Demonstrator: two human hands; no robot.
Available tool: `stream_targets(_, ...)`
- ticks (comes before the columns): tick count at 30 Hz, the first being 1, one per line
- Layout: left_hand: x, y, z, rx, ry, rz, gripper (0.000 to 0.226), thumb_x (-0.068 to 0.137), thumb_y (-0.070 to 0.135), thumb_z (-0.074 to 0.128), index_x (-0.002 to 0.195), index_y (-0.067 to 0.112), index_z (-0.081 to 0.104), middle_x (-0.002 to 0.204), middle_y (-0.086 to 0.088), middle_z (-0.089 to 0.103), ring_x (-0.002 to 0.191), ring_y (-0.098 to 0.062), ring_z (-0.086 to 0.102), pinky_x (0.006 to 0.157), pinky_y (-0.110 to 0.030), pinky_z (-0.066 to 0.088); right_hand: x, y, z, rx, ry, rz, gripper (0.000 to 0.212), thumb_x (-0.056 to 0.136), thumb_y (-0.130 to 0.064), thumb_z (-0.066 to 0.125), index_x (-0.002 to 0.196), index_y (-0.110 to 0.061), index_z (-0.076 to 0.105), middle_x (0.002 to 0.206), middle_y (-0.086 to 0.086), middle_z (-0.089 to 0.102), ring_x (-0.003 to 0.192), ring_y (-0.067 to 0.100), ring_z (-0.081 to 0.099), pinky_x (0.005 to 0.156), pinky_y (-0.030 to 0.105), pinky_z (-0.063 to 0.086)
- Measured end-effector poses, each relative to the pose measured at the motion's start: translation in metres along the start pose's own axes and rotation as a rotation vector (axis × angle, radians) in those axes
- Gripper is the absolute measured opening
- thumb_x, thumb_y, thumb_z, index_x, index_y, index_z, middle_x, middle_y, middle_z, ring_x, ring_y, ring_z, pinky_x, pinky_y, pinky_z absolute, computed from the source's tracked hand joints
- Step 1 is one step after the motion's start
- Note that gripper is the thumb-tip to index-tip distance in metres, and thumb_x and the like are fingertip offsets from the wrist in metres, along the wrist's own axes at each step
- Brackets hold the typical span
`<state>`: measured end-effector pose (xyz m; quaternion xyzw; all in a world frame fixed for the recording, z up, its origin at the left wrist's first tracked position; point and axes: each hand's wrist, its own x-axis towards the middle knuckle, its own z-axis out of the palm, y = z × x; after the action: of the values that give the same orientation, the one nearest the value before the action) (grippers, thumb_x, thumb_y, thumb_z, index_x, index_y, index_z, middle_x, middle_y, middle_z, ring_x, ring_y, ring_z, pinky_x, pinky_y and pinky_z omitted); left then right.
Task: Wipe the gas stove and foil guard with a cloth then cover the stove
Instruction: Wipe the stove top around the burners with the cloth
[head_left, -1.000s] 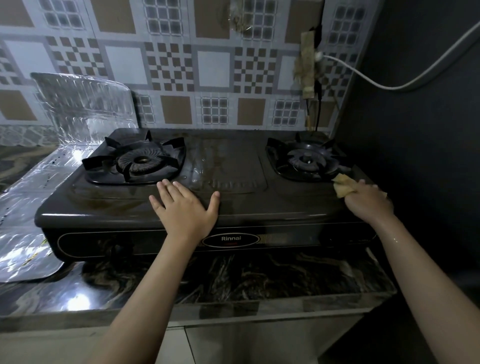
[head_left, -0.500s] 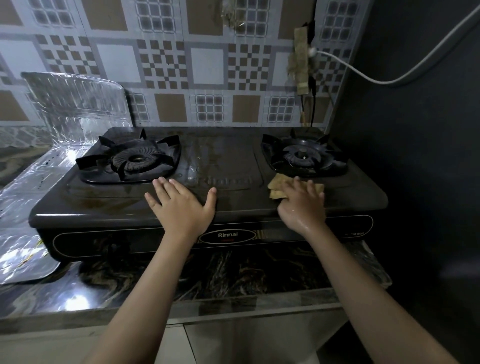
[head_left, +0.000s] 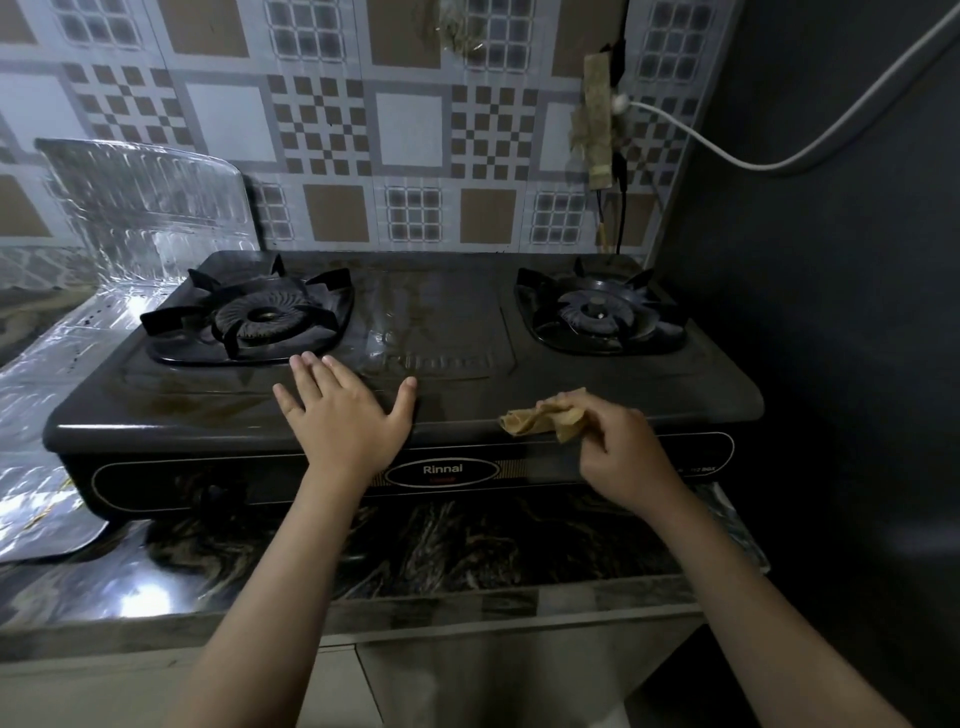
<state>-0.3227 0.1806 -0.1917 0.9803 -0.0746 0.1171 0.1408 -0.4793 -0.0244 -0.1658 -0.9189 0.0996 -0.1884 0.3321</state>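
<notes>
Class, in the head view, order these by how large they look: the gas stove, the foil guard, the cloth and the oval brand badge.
1. gas stove
2. foil guard
3. oval brand badge and cloth: look alike, and the right hand hides part of the cloth, so unranked.

Left hand (head_left: 345, 415): palm down, fingers spread flat, forearm reaching forward.
Right hand (head_left: 618, 447): fingers curled, pinching a crumpled tan cloth (head_left: 543, 415).

stove (head_left: 441, 332): black, uncovered | cloth (head_left: 540, 418): tan, crumpled, front edge | foil guard (head_left: 145, 208): upright, left
</notes>
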Motion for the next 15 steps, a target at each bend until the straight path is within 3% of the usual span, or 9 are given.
stream_targets(1, 0.0, 0.0, 0.0, 0.008, 0.0, -0.001, 0.102, 0.088, 0.073, 0.026, 0.148, -0.009, 0.015, 0.157, -0.026, 0.012, 0.148, -0.036, -0.001, 0.116, -0.055, -0.001, 0.002, 0.0, -0.013, 0.007, 0.049, 0.03, 0.049, 0.078, 0.011, 0.044, 0.112, -0.016, 0.066, 0.1, 0.003, 0.07, 0.097, 0.022, 0.065, 0.086, 0.021, 0.051)
stream_targets(3, -0.001, 0.001, 0.0, 0.019, -0.004, -0.009, 0.102, 0.088, 0.073, 0.025, 0.148, -0.009, 0.015, 0.157, -0.026, 0.012, 0.148, -0.036, -0.001, 0.116, -0.055, -0.001, 0.005, 0.003, -0.04, -0.015, 0.225, 0.088, 0.044, 0.079, 0.013, 0.043, 0.109, -0.011, 0.065, 0.09, 0.005, 0.067, 0.083, 0.02, 0.064, 0.07, 0.007, 0.044)
stream_targets(4, -0.001, 0.001, 0.0, 0.02, -0.004, -0.013, 0.102, 0.088, 0.073, 0.025, 0.148, -0.009, 0.016, 0.157, -0.026, 0.012, 0.148, -0.036, -0.001, 0.116, -0.055, -0.001, 0.007, 0.008, -0.052, -0.054, 0.33, 0.126, 0.042, 0.081, 0.011, 0.044, 0.111, -0.008, 0.065, 0.091, 0.01, 0.068, 0.082, 0.023, 0.063, 0.07, 0.008, 0.043)
stream_targets(6, -0.001, 0.003, 0.001, 0.029, -0.001, -0.022, 0.102, 0.088, 0.073, 0.023, 0.149, -0.009, 0.016, 0.157, -0.026, 0.012, 0.148, -0.036, -0.001, 0.116, -0.055, -0.001, 0.014, 0.027, -0.075, -0.12, 0.451, 0.259, 0.04, 0.085, 0.003, 0.044, 0.119, -0.007, 0.061, 0.104, 0.016, 0.066, 0.096, 0.032, 0.061, 0.079, 0.023, 0.044)
stream_targets(8, -0.001, 0.003, 0.001, 0.045, -0.007, -0.034, 0.104, 0.087, 0.075, 0.02, 0.149, -0.008, 0.016, 0.157, -0.026, 0.012, 0.148, -0.036, -0.001, 0.116, -0.055, -0.002, 0.028, 0.053, -0.086, -0.177, 0.362, 0.476, 0.042, 0.087, -0.004, 0.04, 0.127, -0.008, 0.054, 0.123, 0.017, 0.058, 0.115, 0.037, 0.052, 0.091, 0.035, 0.043)
stream_targets(10, 0.0, 0.004, 0.002, 0.057, -0.005, -0.047, 0.107, 0.085, 0.078, 0.014, 0.149, -0.008, 0.017, 0.157, -0.026, 0.013, 0.148, -0.035, -0.001, 0.116, -0.055, -0.002, 0.04, 0.068, -0.087, -0.335, 0.143, 0.599, 0.05, 0.085, -0.009, 0.04, 0.135, -0.005, 0.046, 0.143, 0.018, 0.041, 0.131, 0.038, 0.037, 0.105, 0.047, 0.033)
stream_targets(12, -0.001, 0.004, 0.003, 0.063, 0.001, -0.056, 0.111, 0.08, 0.079, 0.01, 0.148, -0.008, 0.018, 0.157, -0.025, 0.015, 0.148, -0.035, 0.0, 0.116, -0.054, -0.002, 0.048, 0.07, -0.08, -0.511, 0.034, 0.602, 0.054, 0.082, -0.015, 0.043, 0.135, -0.003, 0.045, 0.145, 0.017, 0.038, 0.133, 0.037, 0.032, 0.108, 0.05, 0.028)
stream_targets(15, -0.001, 0.004, 0.002, 0.058, 0.003, -0.057, 0.111, 0.079, 0.078, 0.011, 0.148, -0.008, 0.018, 0.157, -0.026, 0.015, 0.148, -0.035, -0.001, 0.115, -0.055, -0.003, 0.053, 0.061, -0.062, -0.566, -0.036, 0.546, 0.06, 0.08, -0.02, 0.045, 0.138, -0.009, 0.043, 0.151, 0.011, 0.032, 0.138, 0.034, 0.026, 0.114, 0.052, 0.016)
